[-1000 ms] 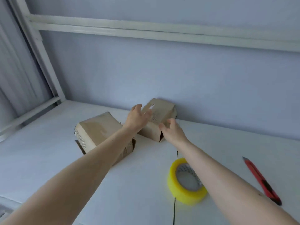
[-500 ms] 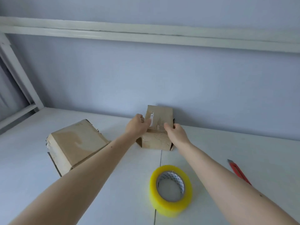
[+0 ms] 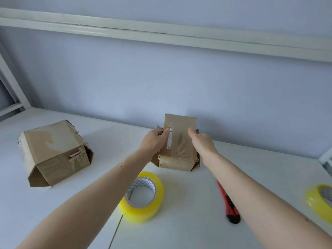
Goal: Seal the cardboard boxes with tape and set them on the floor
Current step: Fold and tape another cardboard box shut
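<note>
**Small box gripped, turned square, drawn off the wall**

Head view: small cardboard box [image 3: 179, 142] at far centre of the white table [image 3: 260, 168], now held from both sides. Left hand [image 3: 154, 141] curled round its left edge, thumb on top; right hand [image 3: 202, 141] clasping the right edge. A second ago only reaching; since then grasped and squared up. Larger cardboard box [image 3: 53, 151] lying untouched at left, flaps loose. Yellow tape roll [image 3: 143, 198] near centre, red utility knife [image 3: 228, 203] just right of it, second tape roll [image 3: 321, 202] at far right edge. Probably positioning for taping; nothing sealed yet.
</note>
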The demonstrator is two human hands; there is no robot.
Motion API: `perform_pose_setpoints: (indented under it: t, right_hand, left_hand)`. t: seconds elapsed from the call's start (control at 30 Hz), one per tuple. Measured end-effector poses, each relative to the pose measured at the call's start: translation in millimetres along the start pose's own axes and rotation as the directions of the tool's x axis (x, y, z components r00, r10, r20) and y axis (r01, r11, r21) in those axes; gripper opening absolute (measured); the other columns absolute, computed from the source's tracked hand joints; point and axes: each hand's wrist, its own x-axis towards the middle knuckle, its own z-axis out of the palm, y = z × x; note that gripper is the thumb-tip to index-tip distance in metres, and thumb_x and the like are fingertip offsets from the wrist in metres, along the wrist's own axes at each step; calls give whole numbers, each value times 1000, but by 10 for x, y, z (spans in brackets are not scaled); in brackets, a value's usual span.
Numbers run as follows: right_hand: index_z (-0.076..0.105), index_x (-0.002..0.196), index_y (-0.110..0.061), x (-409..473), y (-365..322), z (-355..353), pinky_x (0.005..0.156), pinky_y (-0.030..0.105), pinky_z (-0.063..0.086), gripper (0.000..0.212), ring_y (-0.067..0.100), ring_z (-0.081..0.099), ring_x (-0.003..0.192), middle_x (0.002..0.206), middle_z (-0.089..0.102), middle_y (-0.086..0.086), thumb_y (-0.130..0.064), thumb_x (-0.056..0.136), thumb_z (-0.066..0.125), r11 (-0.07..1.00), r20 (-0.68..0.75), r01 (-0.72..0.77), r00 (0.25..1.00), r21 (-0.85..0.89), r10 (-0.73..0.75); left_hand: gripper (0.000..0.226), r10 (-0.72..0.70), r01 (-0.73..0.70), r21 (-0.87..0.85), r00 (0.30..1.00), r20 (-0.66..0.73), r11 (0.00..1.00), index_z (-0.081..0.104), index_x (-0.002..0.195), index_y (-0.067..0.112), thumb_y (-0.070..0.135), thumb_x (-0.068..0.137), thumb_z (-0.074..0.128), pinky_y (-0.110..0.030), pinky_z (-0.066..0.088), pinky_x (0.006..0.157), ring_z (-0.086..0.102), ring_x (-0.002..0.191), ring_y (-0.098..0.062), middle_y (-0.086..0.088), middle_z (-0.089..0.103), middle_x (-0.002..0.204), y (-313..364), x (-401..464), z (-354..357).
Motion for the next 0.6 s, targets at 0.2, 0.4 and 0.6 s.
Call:
perform_pose_setpoints:
  t: [0.2, 0.4, 0.6]
  right_hand:
    - [28, 69, -22, -24, -20, -197, 57, 32, 27, 50, 18, 37, 63, 68, 33, -5, -61, 94, 48, 984, -20, 99, 995, 148, -98]
    - [43, 117, -28, -141, 14, -215, 78, 30, 34, 59, 8, 50, 96, 103, 50, -12, -79, 87, 41, 971, 60, 94, 992, 219, -109]
    - [44, 106, -19, -179, -5, -207, 75, 29, 34, 74, 16, 48, 100, 99, 50, -7, -87, 80, 41, 971, 25, -13, 1000, 241, 7]
  left_hand:
    - [50, 34, -43, -231, 999, -43, 972, 54, 116, 19, 64, 93, 47, -28, 45, 75, 58, 88, -16, 4, 61, 100, 151, -140, 136]
    - [80, -12, 31, -334, 998, 59, 942, 37, 139, 51, 96, 74, 28, -49, 39, 111, 47, 131, -26, 4, 45, 142, 211, -241, 145]
    - [78, -33, 77, -337, 990, 136, 938, 42, 135, 40, 92, 80, 26, -39, 32, 101, 49, 129, -26, 5, 51, 139, 175, -241, 83]
